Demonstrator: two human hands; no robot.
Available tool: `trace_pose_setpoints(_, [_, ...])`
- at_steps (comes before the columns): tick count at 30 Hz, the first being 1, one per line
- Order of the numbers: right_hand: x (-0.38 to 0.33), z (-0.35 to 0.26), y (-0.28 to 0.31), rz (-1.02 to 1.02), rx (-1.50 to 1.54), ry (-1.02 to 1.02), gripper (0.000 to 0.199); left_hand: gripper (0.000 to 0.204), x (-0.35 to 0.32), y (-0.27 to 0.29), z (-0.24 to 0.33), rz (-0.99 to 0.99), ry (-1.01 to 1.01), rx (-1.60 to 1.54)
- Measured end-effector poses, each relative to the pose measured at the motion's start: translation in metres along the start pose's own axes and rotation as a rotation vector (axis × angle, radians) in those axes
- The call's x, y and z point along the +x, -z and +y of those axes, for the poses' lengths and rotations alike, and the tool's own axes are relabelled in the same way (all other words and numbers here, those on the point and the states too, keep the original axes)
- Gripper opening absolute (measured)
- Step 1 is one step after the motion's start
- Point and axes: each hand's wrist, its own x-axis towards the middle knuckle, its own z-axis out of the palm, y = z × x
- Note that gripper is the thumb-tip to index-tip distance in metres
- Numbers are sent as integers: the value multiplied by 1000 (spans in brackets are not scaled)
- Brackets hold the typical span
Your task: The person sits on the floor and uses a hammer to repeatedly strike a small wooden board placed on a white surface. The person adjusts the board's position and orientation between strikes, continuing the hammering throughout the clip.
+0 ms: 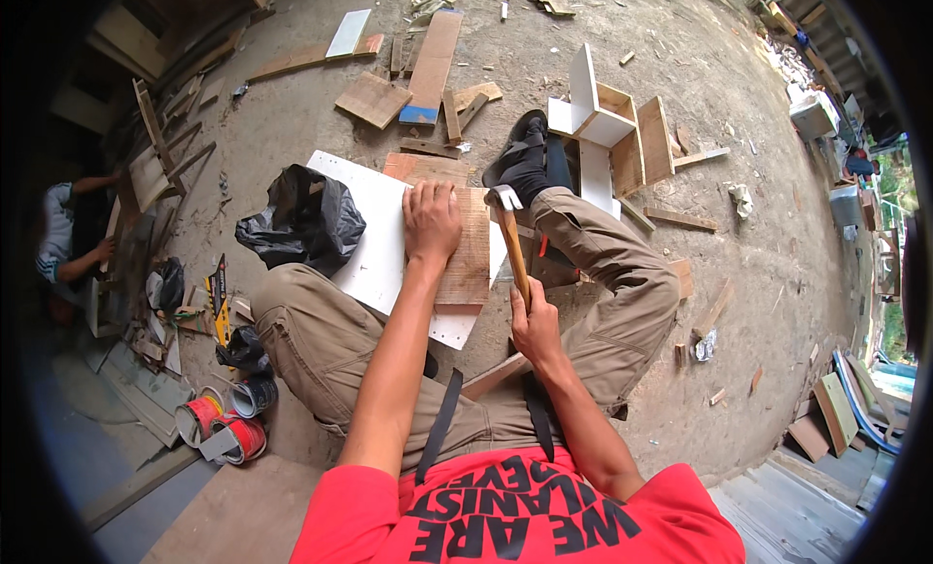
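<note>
My right hand [535, 323] is wrapped round the wooden handle of a claw hammer [512, 239]. The hammer's metal head is raised beside the right edge of a brown wooden board [465, 280]. On the far part of that board rests my left hand [432, 220], its fingers bent together over the wood; what lies beneath the fingertips is hidden. Under the brown board is a larger white board [374, 273] with small holes along its edges, lying between my legs. A reddish wood piece [398, 166] shows just beyond my left hand.
A black plastic bag [303, 219] sits left of the white board. Paint cans [243, 438] and a yellow-handled saw [220, 307] lie by my left knee. A white-and-wood frame [612, 127] stands beyond my right foot. Scrap wood [374, 100] litters the ground. At far left, another person [73, 229] handles wood.
</note>
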Motion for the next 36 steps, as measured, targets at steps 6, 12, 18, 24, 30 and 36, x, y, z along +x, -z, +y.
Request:
trace_pose_setpoints(6, [3, -31, 9, 104, 61, 107, 26, 31, 7, 1, 1, -16, -15, 16])
trace_pose_setpoints(12, [-1, -7, 3, -6, -6, 23, 27, 29, 2, -2, -4, 19, -19, 4])
trace_pose_setpoints(18, [0, 0, 3, -114, -83, -92, 26, 33, 2, 0, -3, -33, 1, -8])
trace_pose_setpoints(24, [2, -13, 5, -90, -5, -94, 25, 36, 3, -1, -5, -71, 13, -22])
trace_pose_setpoints(30, [3, -13, 12, 133, 102, -18, 30, 80, -10, 12, 8, -130, 166, 89])
trace_pose_setpoints(36, [13, 6, 10, 123, 80, -95, 33, 141, -29, 40, 54, -504, 373, 140])
